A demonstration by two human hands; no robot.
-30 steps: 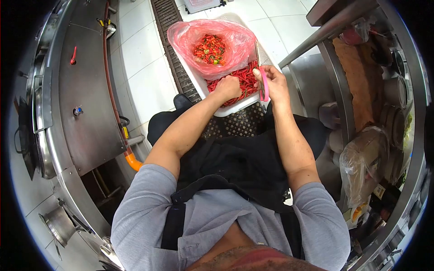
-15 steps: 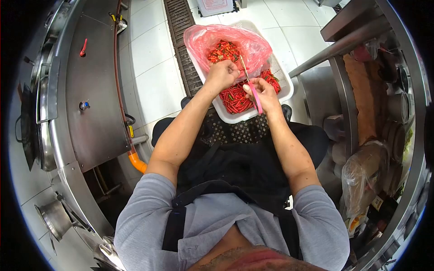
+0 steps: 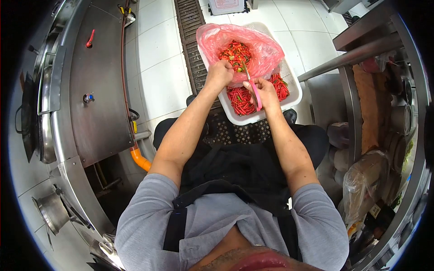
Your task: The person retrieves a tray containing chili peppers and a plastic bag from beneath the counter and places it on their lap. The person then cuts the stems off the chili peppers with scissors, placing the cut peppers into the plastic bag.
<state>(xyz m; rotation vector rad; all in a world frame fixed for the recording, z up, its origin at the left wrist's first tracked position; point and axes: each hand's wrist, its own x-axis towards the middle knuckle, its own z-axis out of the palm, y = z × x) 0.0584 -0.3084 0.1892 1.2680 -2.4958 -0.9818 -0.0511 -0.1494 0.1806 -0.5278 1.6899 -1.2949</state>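
Note:
My right hand (image 3: 265, 93) is closed around the pink handles of a pair of scissors (image 3: 256, 97), whose blades point up over the pink plastic bag (image 3: 266, 52). Just left of the blades, my left hand (image 3: 219, 75) has its fingertips pinched on a red chili pepper, mostly hidden by the fingers. Cut chili pieces (image 3: 236, 52), red with some green, lie inside the open bag. Whole red chilies (image 3: 241, 101) fill the near part of the white plastic basket (image 3: 296, 92), below the hands, and the bag rests on its far part.
A floor drain grate (image 3: 190, 34) runs left of the basket across white tiles (image 3: 156, 54). On the left stands a steel counter panel (image 3: 101, 81) with an orange pipe (image 3: 140, 160) beneath. Steel shelving (image 3: 348, 108) with stacked dishes is close on the right.
The view has shifted, so the basket and bag appear farther right and slightly lower. The scissor blades appear a little more open than before. Both hands stay over the bag's near edge.

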